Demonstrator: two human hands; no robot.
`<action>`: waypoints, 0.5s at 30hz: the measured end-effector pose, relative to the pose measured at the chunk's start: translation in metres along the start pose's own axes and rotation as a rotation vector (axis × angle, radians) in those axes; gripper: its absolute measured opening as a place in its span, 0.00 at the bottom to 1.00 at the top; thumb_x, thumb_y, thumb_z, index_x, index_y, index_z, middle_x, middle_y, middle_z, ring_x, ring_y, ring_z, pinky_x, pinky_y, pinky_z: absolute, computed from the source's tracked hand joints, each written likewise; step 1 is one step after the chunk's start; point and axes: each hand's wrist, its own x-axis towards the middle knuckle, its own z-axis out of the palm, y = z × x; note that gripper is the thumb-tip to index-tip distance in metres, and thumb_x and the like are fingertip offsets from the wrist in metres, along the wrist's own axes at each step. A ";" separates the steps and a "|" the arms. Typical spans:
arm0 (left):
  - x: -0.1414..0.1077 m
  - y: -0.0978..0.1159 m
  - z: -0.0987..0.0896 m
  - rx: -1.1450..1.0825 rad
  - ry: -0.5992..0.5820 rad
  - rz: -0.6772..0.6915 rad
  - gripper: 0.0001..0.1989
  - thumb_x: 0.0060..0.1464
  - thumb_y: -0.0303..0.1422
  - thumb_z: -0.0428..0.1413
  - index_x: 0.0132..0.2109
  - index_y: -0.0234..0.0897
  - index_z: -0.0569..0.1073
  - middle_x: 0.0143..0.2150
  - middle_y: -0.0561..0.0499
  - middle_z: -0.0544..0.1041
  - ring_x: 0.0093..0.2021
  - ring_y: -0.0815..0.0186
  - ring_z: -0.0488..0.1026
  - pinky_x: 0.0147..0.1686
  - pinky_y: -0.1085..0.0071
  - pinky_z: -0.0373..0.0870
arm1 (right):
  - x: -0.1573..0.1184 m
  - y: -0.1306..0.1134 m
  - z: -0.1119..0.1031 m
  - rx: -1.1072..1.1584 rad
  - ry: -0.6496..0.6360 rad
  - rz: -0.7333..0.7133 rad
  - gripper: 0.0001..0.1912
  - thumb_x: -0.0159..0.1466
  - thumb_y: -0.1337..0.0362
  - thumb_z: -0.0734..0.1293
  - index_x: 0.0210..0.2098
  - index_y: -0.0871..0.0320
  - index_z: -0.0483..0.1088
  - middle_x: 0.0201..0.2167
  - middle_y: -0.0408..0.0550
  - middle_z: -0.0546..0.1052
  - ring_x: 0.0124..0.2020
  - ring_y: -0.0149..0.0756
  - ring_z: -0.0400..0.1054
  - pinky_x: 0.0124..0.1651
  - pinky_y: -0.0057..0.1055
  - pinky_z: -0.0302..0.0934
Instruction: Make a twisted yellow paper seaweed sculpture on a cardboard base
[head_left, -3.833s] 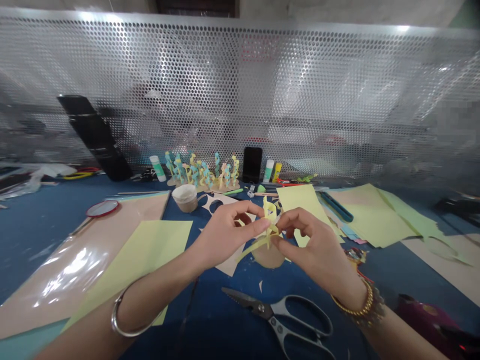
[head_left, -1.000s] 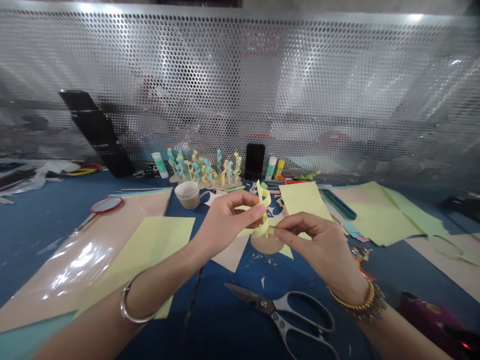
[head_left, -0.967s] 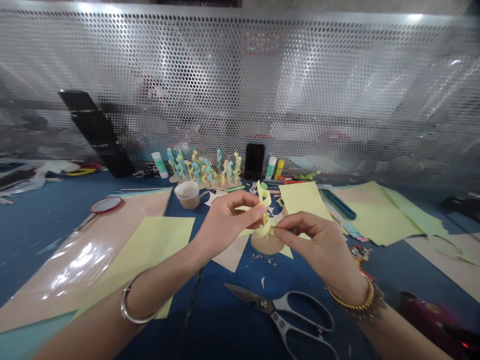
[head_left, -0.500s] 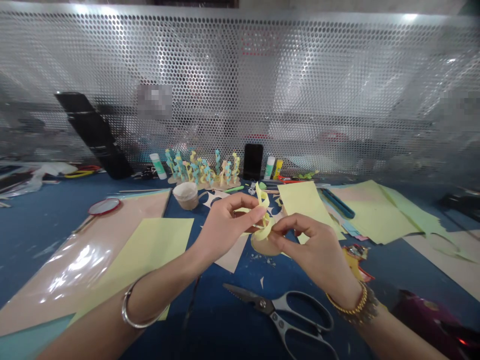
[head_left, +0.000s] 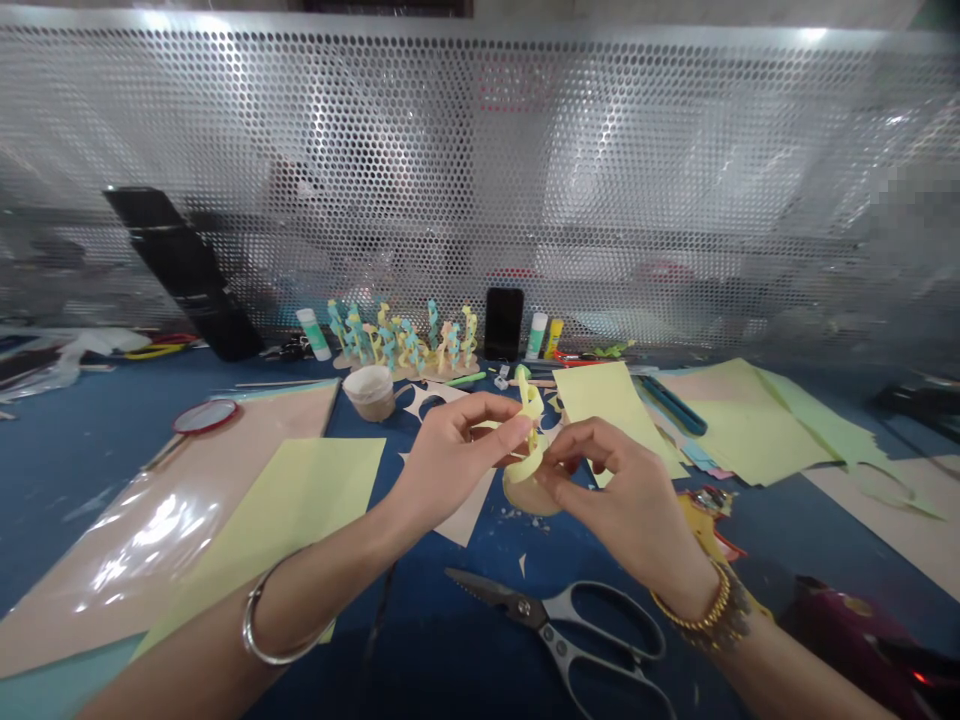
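Between my two hands stands a curling yellow paper strip [head_left: 525, 466] above a round beige base [head_left: 529, 494]. My left hand [head_left: 463, 450] is closed, thumb and fingers pinching the upper part of the strip. Lower down, the fingers of my right hand [head_left: 611, 485] pinch at the strip's bottom curl, by the base's right edge. My fingers partly cover the strip, and how it joins the base is hidden. Open-bladed or closed, I cannot tell, a pair of scissors [head_left: 536, 612] lies in front of my hands.
At the back stand several curled paper pieces [head_left: 409, 345], a white cup [head_left: 370, 392], glue sticks [head_left: 536, 336] and a black phone [head_left: 504, 324]. Yellow sheets [head_left: 307, 500] lie left and right. A magnifying glass [head_left: 205, 416] rests at left, a perforated metal panel [head_left: 420, 180] behind.
The strip's upper end has shifted slightly and looks more curled over. Both hands keep their pinch in nearly the same place; the view has moved slightly.
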 end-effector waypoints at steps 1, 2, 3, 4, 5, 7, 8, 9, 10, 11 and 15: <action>0.000 0.001 0.000 -0.001 -0.001 -0.002 0.06 0.51 0.36 0.59 0.33 0.37 0.75 0.32 0.52 0.77 0.31 0.71 0.75 0.30 0.79 0.75 | 0.000 -0.001 0.000 0.003 -0.004 0.005 0.09 0.52 0.75 0.67 0.29 0.55 0.67 0.27 0.37 0.73 0.29 0.27 0.67 0.33 0.25 0.62; -0.001 0.001 0.000 -0.001 0.001 0.000 0.07 0.51 0.36 0.59 0.33 0.37 0.75 0.32 0.52 0.77 0.31 0.71 0.75 0.30 0.79 0.75 | 0.000 -0.001 -0.001 0.005 -0.008 0.012 0.10 0.52 0.75 0.67 0.29 0.55 0.66 0.27 0.38 0.73 0.29 0.28 0.67 0.33 0.25 0.62; -0.001 0.002 0.000 -0.001 0.002 0.003 0.07 0.51 0.36 0.59 0.33 0.37 0.75 0.32 0.52 0.77 0.31 0.71 0.75 0.30 0.79 0.75 | 0.000 -0.002 -0.001 0.007 -0.012 0.020 0.10 0.51 0.75 0.67 0.29 0.55 0.66 0.27 0.38 0.73 0.29 0.28 0.68 0.33 0.25 0.62; -0.002 0.002 0.000 -0.002 0.007 0.007 0.07 0.51 0.36 0.59 0.33 0.37 0.75 0.32 0.53 0.77 0.31 0.71 0.75 0.30 0.79 0.75 | 0.000 -0.002 -0.001 0.010 -0.016 0.028 0.10 0.51 0.75 0.67 0.30 0.55 0.66 0.27 0.38 0.73 0.29 0.28 0.68 0.33 0.25 0.63; -0.002 0.003 -0.001 -0.005 0.013 0.011 0.07 0.51 0.36 0.59 0.33 0.37 0.75 0.32 0.53 0.77 0.31 0.72 0.75 0.30 0.80 0.75 | 0.000 -0.002 -0.001 0.014 -0.019 0.035 0.11 0.51 0.75 0.67 0.30 0.55 0.66 0.27 0.38 0.73 0.29 0.28 0.68 0.32 0.25 0.63; -0.001 0.003 -0.001 -0.013 0.025 0.016 0.06 0.51 0.36 0.60 0.33 0.37 0.74 0.31 0.54 0.77 0.30 0.72 0.75 0.30 0.80 0.75 | 0.001 -0.002 -0.001 0.022 -0.029 0.043 0.11 0.50 0.76 0.66 0.30 0.55 0.66 0.27 0.38 0.73 0.29 0.28 0.68 0.32 0.25 0.63; -0.001 0.003 -0.001 -0.015 0.029 0.016 0.06 0.50 0.36 0.60 0.33 0.38 0.74 0.31 0.54 0.77 0.30 0.72 0.75 0.30 0.80 0.75 | 0.001 -0.002 -0.001 0.025 -0.034 0.045 0.12 0.50 0.77 0.66 0.30 0.55 0.67 0.28 0.38 0.73 0.29 0.28 0.68 0.32 0.25 0.63; -0.001 0.003 -0.002 -0.016 0.031 0.015 0.07 0.50 0.36 0.60 0.33 0.38 0.74 0.31 0.54 0.77 0.30 0.72 0.75 0.30 0.80 0.75 | 0.001 -0.001 -0.001 0.025 -0.038 0.044 0.12 0.50 0.77 0.66 0.30 0.55 0.67 0.28 0.38 0.73 0.29 0.28 0.68 0.32 0.25 0.63; -0.001 0.003 -0.001 -0.014 0.033 0.014 0.07 0.50 0.36 0.60 0.33 0.37 0.74 0.31 0.54 0.77 0.30 0.72 0.75 0.30 0.80 0.75 | 0.002 -0.001 -0.001 0.025 -0.040 0.041 0.12 0.49 0.77 0.66 0.30 0.55 0.67 0.28 0.38 0.73 0.29 0.28 0.68 0.32 0.25 0.63; -0.001 0.003 -0.001 -0.009 0.035 0.010 0.07 0.50 0.36 0.60 0.33 0.37 0.74 0.31 0.54 0.77 0.30 0.72 0.75 0.30 0.80 0.75 | 0.002 -0.001 -0.001 0.024 -0.042 0.039 0.13 0.49 0.78 0.65 0.30 0.55 0.67 0.28 0.38 0.73 0.29 0.28 0.68 0.33 0.25 0.63; -0.002 0.004 0.000 0.010 0.037 0.004 0.07 0.50 0.36 0.60 0.34 0.36 0.76 0.31 0.53 0.77 0.30 0.72 0.75 0.30 0.80 0.75 | 0.000 0.001 0.001 0.027 -0.054 0.041 0.14 0.49 0.78 0.66 0.31 0.55 0.66 0.28 0.38 0.74 0.30 0.29 0.69 0.34 0.26 0.63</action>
